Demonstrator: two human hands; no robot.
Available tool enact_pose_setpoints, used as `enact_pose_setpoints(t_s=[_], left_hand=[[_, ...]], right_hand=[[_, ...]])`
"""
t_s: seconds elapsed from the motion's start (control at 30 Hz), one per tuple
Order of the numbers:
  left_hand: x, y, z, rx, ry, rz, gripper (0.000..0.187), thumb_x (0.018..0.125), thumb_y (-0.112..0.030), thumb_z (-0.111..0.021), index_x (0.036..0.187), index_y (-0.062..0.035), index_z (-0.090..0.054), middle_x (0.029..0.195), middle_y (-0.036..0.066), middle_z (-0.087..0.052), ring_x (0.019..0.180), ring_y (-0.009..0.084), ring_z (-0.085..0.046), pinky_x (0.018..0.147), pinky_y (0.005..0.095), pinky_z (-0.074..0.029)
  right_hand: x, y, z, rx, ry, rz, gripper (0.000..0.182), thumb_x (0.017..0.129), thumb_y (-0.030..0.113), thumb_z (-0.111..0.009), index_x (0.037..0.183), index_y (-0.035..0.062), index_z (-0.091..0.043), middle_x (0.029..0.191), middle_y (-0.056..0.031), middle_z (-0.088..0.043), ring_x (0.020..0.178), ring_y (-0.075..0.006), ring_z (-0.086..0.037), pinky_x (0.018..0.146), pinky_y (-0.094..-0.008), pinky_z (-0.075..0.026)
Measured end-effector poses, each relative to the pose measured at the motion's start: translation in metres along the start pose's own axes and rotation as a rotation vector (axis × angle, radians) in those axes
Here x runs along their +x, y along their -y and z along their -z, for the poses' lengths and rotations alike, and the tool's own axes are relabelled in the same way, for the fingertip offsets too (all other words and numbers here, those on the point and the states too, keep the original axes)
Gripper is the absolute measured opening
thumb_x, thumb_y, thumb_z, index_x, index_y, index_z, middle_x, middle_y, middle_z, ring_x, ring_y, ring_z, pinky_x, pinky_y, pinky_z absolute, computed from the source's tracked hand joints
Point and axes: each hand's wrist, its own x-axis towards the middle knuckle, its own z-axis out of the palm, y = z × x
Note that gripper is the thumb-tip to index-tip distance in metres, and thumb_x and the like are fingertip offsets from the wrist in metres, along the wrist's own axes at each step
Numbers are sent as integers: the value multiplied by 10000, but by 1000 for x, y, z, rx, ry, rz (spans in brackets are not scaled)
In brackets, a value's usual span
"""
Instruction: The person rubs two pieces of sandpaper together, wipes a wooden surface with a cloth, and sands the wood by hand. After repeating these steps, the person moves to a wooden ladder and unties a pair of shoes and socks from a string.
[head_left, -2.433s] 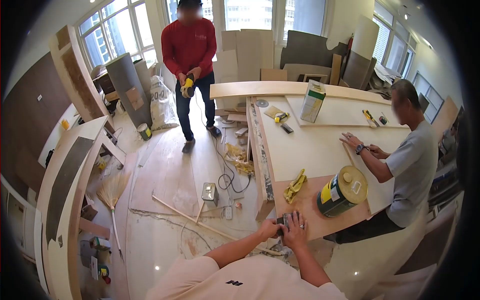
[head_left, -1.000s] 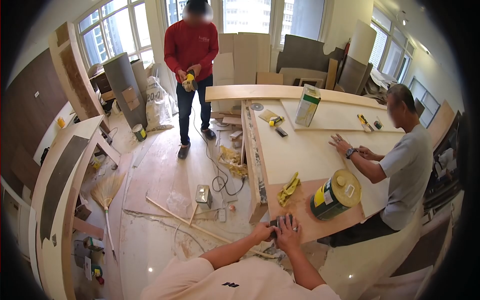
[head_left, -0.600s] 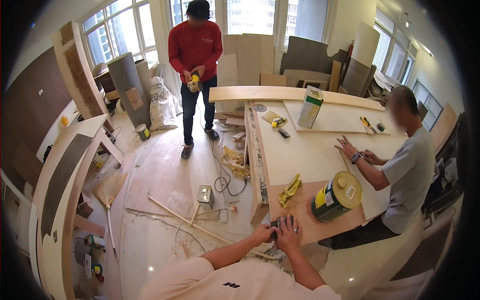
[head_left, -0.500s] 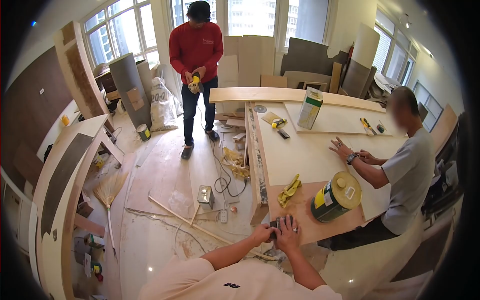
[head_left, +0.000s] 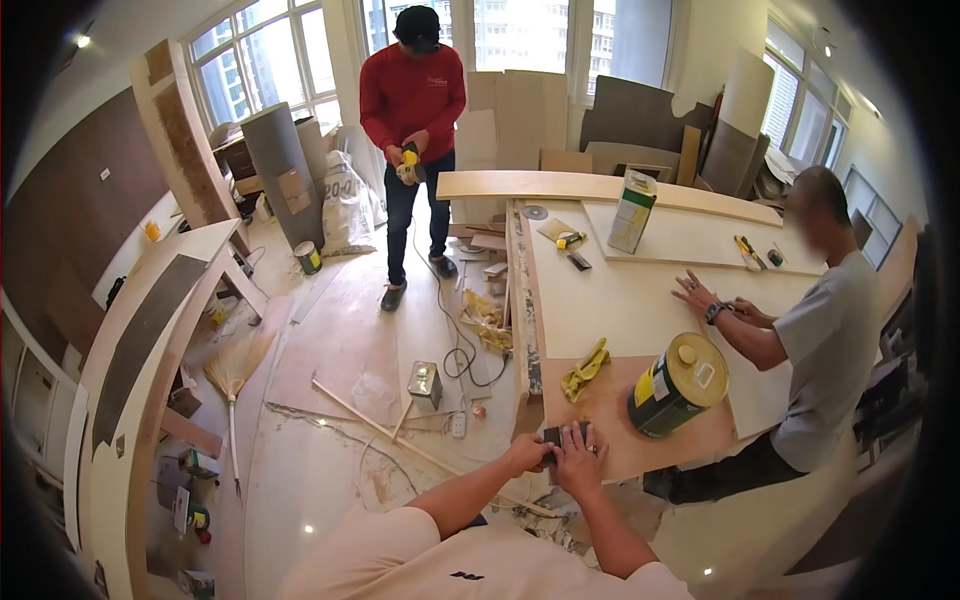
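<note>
A small dark rectangular block (head_left: 552,437) lies on the near-left corner of the wooden tabletop (head_left: 640,462). My left hand (head_left: 526,454) grips its left end with bent fingers. Over its right part, the fingers of my right hand (head_left: 580,458) press down and cover much of it. What exactly the block is cannot be made out. Just beyond my hands a crumpled yellow cloth or glove (head_left: 586,370) rests on the board. A large green and yellow can (head_left: 678,386) with a gold lid stands to the right of it.
A co-worker in grey (head_left: 825,330) leans over the table's right side. Another person in red (head_left: 412,110) stands beyond with a yellow corded power tool (head_left: 410,163). A rectangular tin (head_left: 632,212) is on the table; a wooden strip (head_left: 400,430), cords and a broom (head_left: 235,385) lie on the floor.
The whole view has shifted, so most things appear farther right. My hands stay on the block at the table corner, with more of it showing. The person in red has shifted the tool slightly.
</note>
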Motion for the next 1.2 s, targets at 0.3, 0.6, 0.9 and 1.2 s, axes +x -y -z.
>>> enact_pose_setpoints(t_s=[0.3,0.6,0.9,1.2], left_hand=[[17,2,0,-56,57,49,191,932,-192,-624,911,-2,-622,776,101,-649,584,188,-641,526,321,-566],[35,14,5,92,45,-26,257,860,-199,-714,823,46,-645,701,131,-655,536,194,-640,460,337,-532],[3,-24,7,366,65,-46,350,823,-285,-751,760,52,-680,655,156,-675,561,244,-680,535,359,-547],[38,-22,1,1308,386,-406,308,871,-303,-673,798,-7,-714,725,148,-697,664,271,-696,616,373,-556]], right_hand=[[-6,8,-5,27,116,-18,590,972,414,-443,1443,60,-414,1562,-138,-292,1448,-357,-235,1166,-558,-126],[-25,27,-6,23,92,-127,693,947,511,-454,1469,61,-370,1567,-148,-277,1454,-338,-231,1173,-534,-118],[-17,12,-2,-19,122,-74,675,966,503,-429,1478,70,-352,1578,-156,-245,1462,-337,-214,1168,-526,-147],[-20,7,-9,-64,115,-47,753,946,537,-459,1507,65,-288,1596,-137,-204,1482,-317,-151,1182,-518,-101]])
